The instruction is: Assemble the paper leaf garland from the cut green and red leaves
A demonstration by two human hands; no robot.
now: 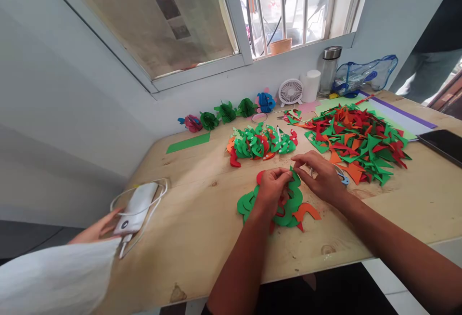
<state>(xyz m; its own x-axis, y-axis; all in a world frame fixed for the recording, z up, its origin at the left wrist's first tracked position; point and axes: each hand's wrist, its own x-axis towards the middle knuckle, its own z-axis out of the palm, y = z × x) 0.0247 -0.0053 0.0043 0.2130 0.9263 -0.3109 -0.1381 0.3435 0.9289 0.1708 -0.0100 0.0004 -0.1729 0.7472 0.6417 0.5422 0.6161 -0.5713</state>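
Over a small pile of curved green, red and orange paper cut-outs (249, 204), my left hand (271, 187) pinches a green paper piece (294, 176) between thumb and fingertips. My right hand (322, 175) is just to its right, thumb and forefinger drawn together by the piece's upper tip. Whether those fingers grip the paper or some tiny bit is too small to tell. Part of a pair of scissors (342, 176) with pale blue handles shows behind my right hand. An orange arch-shaped cut-out (306, 211) lies at the pile's right edge.
Another person's hand (108, 226) touches a white power bank (139, 206) with a cable at left. Beyond my hands sit stacked cut-outs (252, 142); at right, a heap of paper scraps (364, 141) and a phone (443, 144). Paper figures (226, 111) and a fan (290, 92) line the wall.
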